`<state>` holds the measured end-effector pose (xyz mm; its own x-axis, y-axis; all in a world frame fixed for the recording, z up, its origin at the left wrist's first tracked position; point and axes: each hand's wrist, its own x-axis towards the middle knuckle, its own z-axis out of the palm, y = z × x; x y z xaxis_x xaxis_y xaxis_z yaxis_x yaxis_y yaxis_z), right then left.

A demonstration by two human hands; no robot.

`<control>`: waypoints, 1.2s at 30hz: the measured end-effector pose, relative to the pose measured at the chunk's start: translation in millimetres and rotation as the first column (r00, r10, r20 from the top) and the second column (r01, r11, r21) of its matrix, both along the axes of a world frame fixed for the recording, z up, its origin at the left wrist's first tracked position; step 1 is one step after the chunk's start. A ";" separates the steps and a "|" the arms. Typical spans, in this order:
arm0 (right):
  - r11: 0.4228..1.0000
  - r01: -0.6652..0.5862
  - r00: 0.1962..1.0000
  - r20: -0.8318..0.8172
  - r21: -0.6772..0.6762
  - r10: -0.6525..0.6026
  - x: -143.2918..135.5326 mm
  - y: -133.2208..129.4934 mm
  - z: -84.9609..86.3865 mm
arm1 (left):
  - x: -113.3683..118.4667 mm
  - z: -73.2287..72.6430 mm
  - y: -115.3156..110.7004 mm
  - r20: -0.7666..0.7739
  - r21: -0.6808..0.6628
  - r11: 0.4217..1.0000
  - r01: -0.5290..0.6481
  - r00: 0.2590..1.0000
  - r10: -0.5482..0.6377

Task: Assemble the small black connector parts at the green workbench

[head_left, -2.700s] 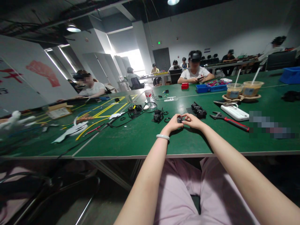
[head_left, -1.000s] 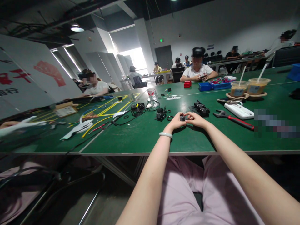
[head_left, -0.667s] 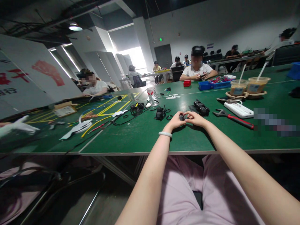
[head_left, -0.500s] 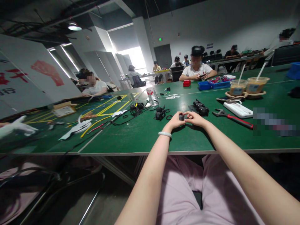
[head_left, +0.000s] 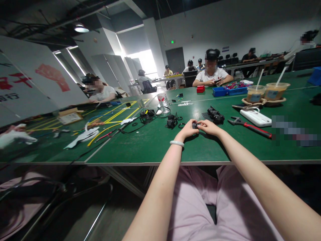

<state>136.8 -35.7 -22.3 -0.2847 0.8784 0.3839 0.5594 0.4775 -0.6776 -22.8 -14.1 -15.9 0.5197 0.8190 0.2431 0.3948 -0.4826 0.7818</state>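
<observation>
Between my hands, just over the green table (head_left: 140,147), is a small black part (head_left: 195,125) whose kind I cannot make out. My left hand (head_left: 188,130), with a pale bangle at its wrist, is closed around its left side. From the other side, my right hand (head_left: 208,127) pinches the same part with its fingertips. Just left of my hands lie a black ring (head_left: 181,126) and a black device-like piece (head_left: 172,121). Beyond my right hand rests a larger black assembly (head_left: 214,115).
An adjustable wrench (head_left: 250,128) with red-black handle lies at right, near a white power bank-like block (head_left: 255,117) and two iced drinks (head_left: 255,94). Cables (head_left: 100,134) and a white glove (head_left: 84,136) lie at left. A co-worker's gloved hand (head_left: 18,138) is at far left.
My right fingers have shifted slightly on the small black part, which stays in place. The co-worker's gloved hand at far left has drawn its fingers in. The view has shifted slightly.
</observation>
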 end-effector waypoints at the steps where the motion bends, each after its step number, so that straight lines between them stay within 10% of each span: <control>1: 1.000 0.006 1.000 0.012 0.005 -0.006 0.1 2.0 -1.4 | -0.1 -0.4 0.4 -0.003 0.003 1.000 -0.003 1.000 0.003; 36: 0.999 -0.044 0.999 -0.007 -0.004 0.044 3.8 7.6 -7.9 | 1.7 7.1 -5.4 -0.005 0.024 1.000 0.006 1.000 -0.006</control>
<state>140.5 -28.2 -30.2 -0.3207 0.8664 0.3827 0.5333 0.4991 -0.6830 -21.1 -19.5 -8.9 0.5261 0.8096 0.2602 0.3952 -0.5037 0.7682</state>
